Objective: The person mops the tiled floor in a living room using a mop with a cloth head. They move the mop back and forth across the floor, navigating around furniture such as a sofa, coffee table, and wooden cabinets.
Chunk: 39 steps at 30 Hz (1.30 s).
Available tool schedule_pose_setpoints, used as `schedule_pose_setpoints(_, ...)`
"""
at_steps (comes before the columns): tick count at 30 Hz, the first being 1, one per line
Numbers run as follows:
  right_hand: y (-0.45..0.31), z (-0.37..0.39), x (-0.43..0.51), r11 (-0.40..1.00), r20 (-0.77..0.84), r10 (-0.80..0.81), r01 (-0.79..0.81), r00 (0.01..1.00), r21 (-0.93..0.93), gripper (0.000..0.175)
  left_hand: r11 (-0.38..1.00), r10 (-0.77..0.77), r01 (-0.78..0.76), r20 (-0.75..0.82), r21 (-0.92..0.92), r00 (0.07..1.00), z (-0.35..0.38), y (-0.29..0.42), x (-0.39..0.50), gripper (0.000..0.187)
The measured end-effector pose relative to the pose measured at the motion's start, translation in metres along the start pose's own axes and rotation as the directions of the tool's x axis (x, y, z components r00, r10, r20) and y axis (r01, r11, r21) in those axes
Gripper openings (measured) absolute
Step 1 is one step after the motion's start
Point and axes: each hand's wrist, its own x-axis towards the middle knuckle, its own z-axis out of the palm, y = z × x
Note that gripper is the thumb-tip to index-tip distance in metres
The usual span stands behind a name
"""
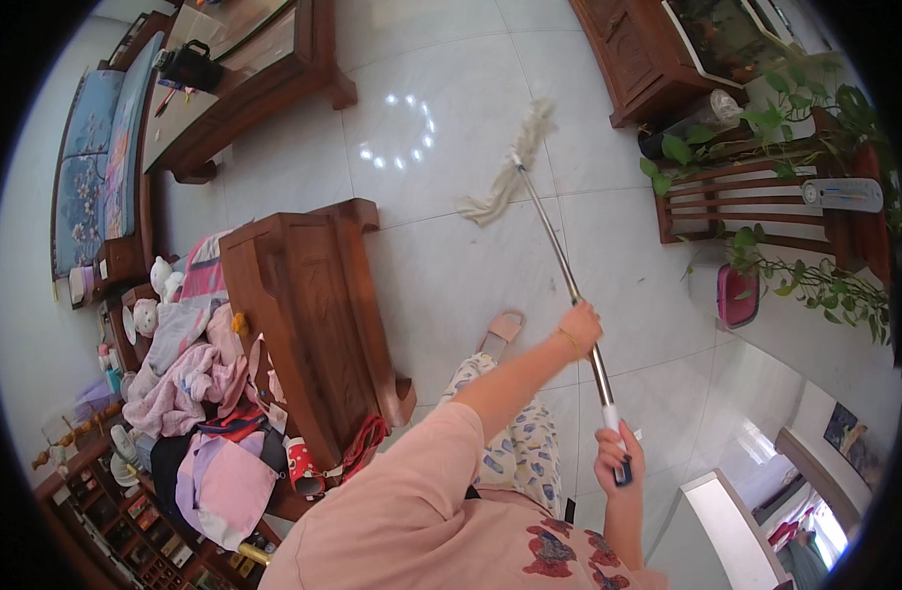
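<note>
A mop with a metal pole (550,232) slants up and left across the grey tiled floor. Its off-white string head (506,184) lies spread on the tiles in a bent strip. My left hand (580,328), with a thin yellow band at the wrist, is closed around the middle of the pole. Lower down, my right hand (619,456) grips the white upper handle near its dark blue end. One foot in a pink slipper (504,328) shows on the floor to the left of the pole.
A carved wooden cabinet (311,317) stands at left beside heaped clothes (185,376). A glass-topped table (237,103) is at upper left. At right are a wooden slatted rack (753,214) with trailing plants, a pink-rimmed bin (737,295) and another wooden cabinet (621,51).
</note>
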Motion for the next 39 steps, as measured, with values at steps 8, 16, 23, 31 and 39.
schedule_pose_setpoints(8, 0.009, -0.022, -0.002, 1.0, 0.083, -0.004, 0.006, 0.997, -0.025, 0.018, 0.98, 0.038, -0.077, -0.21, -0.182, 0.977, 0.012, -0.002, -0.013, 0.035)
schedule_pose_setpoints(16, -0.009, 0.027, 0.084, 0.979, 0.157, -0.025, -0.007, 0.987, 0.204, 0.016, 0.996, 0.033, -0.02, -0.148, 0.085, 0.988, 0.003, -0.077, 0.042, 0.04)
schedule_pose_setpoints(23, 0.027, -0.118, -0.027, 0.874, 0.208, -0.152, 0.033, 0.966, 0.485, 0.02, 0.883, 0.294, -0.411, 0.412, 0.229, 0.862, 0.027, 0.081, 0.007, 0.03)
schedule_pose_setpoints(31, 0.134, -0.188, -0.185, 0.801, 0.092, -0.313, 0.211, 0.945, 0.561, 0.016, 0.754, 0.642, -0.614, 0.461, -0.235, 0.613, 0.075, 0.228, -0.094, 0.033)
schedule_pose_setpoints(39, 0.171, -0.259, -0.316, 0.934, -0.37, -0.216, 0.081, 0.904, -0.349, 0.028, 0.393, 0.919, -0.58, 0.278, -0.714, 0.281, 0.031, 0.286, -0.162, 0.03)
